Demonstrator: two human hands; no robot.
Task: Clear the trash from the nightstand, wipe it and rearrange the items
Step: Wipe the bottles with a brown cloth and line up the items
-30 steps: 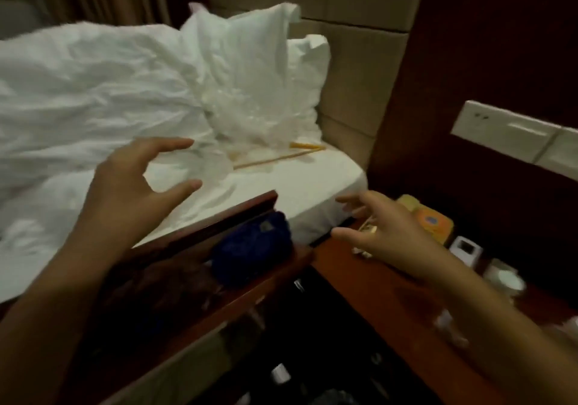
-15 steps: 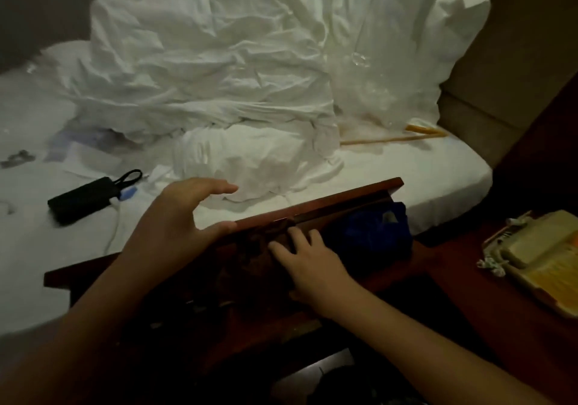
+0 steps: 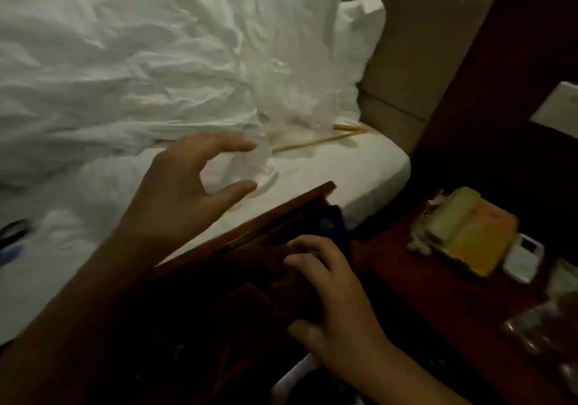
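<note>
The dark red wooden nightstand (image 3: 416,282) stands at the right, beside the bed. Its pulled-out drawer (image 3: 250,226) runs along the mattress edge, with a blue cloth (image 3: 331,223) at its far end. My right hand (image 3: 331,298) reaches down into the drawer, its fingers bent over dark contents that I cannot make out. My left hand (image 3: 187,185) hovers over the bed edge, thumb and fingers spread in a curve and holding nothing. It is just short of a crumpled clear plastic bag (image 3: 281,107).
On the nightstand lie a beige and yellow telephone (image 3: 469,232), a small white device (image 3: 522,260) and glassware (image 3: 544,320) at the right edge. Chopsticks (image 3: 316,141) lie on the sheet by the pillows (image 3: 297,29). A rumpled white duvet (image 3: 109,76) covers the bed.
My view swung right, back toward the nightstand. The right hand stayed in the drawer, its thumb now spread. The left hand rose from the drawer rim toward the plastic bag.
</note>
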